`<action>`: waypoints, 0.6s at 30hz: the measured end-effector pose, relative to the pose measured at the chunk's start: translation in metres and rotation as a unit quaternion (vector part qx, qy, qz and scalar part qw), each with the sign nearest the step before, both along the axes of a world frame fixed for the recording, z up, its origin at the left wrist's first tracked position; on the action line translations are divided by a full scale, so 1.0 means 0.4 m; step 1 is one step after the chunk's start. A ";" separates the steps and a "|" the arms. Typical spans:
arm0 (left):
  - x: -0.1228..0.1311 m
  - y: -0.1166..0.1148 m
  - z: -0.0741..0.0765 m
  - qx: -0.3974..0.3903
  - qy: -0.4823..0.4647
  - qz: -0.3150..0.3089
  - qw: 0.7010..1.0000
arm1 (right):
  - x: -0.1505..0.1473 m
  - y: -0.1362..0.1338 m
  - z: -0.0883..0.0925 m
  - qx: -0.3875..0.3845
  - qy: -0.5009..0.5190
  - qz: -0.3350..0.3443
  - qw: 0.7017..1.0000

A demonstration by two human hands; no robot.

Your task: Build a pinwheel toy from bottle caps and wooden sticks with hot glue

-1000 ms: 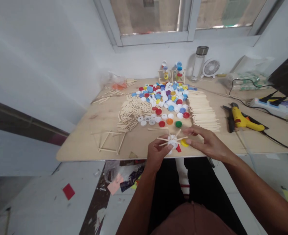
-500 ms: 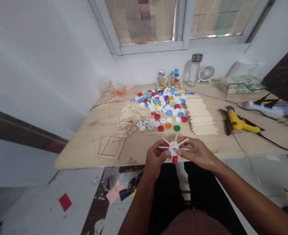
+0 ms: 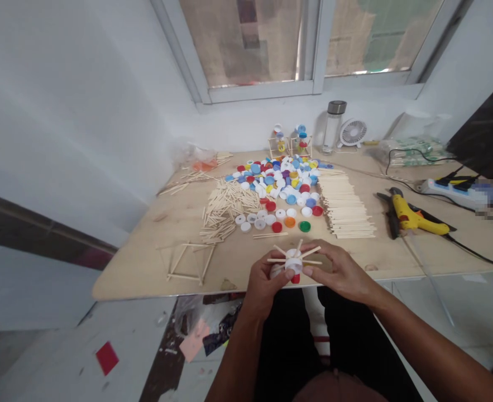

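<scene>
Both hands hold a small model over the near edge of the wooden table: a white bottle cap with several thin sticks radiating from it and a red cap under it. My left hand pinches it from the left with the thumb on the white cap. My right hand grips it from the right with curled fingers. A green cap, an orange cap and a red cap lie just beyond.
A heap of coloured caps, a loose stick pile, a neat stick stack and a square stick frame lie on the table. Right: a yellow glue gun, a power strip. Rear: bottle, small fan.
Both hands have drawn the cap-and-stick model slightly nearer to me and turned it. The yellow cap seen by the right fingers a second ago is out of sight. The view has tilted.
</scene>
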State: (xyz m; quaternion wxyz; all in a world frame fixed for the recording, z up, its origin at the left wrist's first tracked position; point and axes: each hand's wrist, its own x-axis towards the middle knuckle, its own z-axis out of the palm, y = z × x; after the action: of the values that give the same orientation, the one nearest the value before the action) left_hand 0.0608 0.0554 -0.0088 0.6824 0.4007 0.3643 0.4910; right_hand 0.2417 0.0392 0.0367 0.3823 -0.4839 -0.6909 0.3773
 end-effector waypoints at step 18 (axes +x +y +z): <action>-0.005 0.027 -0.019 -0.046 -0.139 0.067 0.987 | 0.014 0.202 -0.037 0.128 -0.536 -0.096 0.829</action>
State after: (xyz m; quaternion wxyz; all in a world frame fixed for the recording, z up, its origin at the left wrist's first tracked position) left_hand 0.0588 0.0660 -0.0163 0.7099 0.2717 0.3141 0.5689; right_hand 0.2471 0.1200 0.0219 0.0443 -0.6208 -0.7794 -0.0720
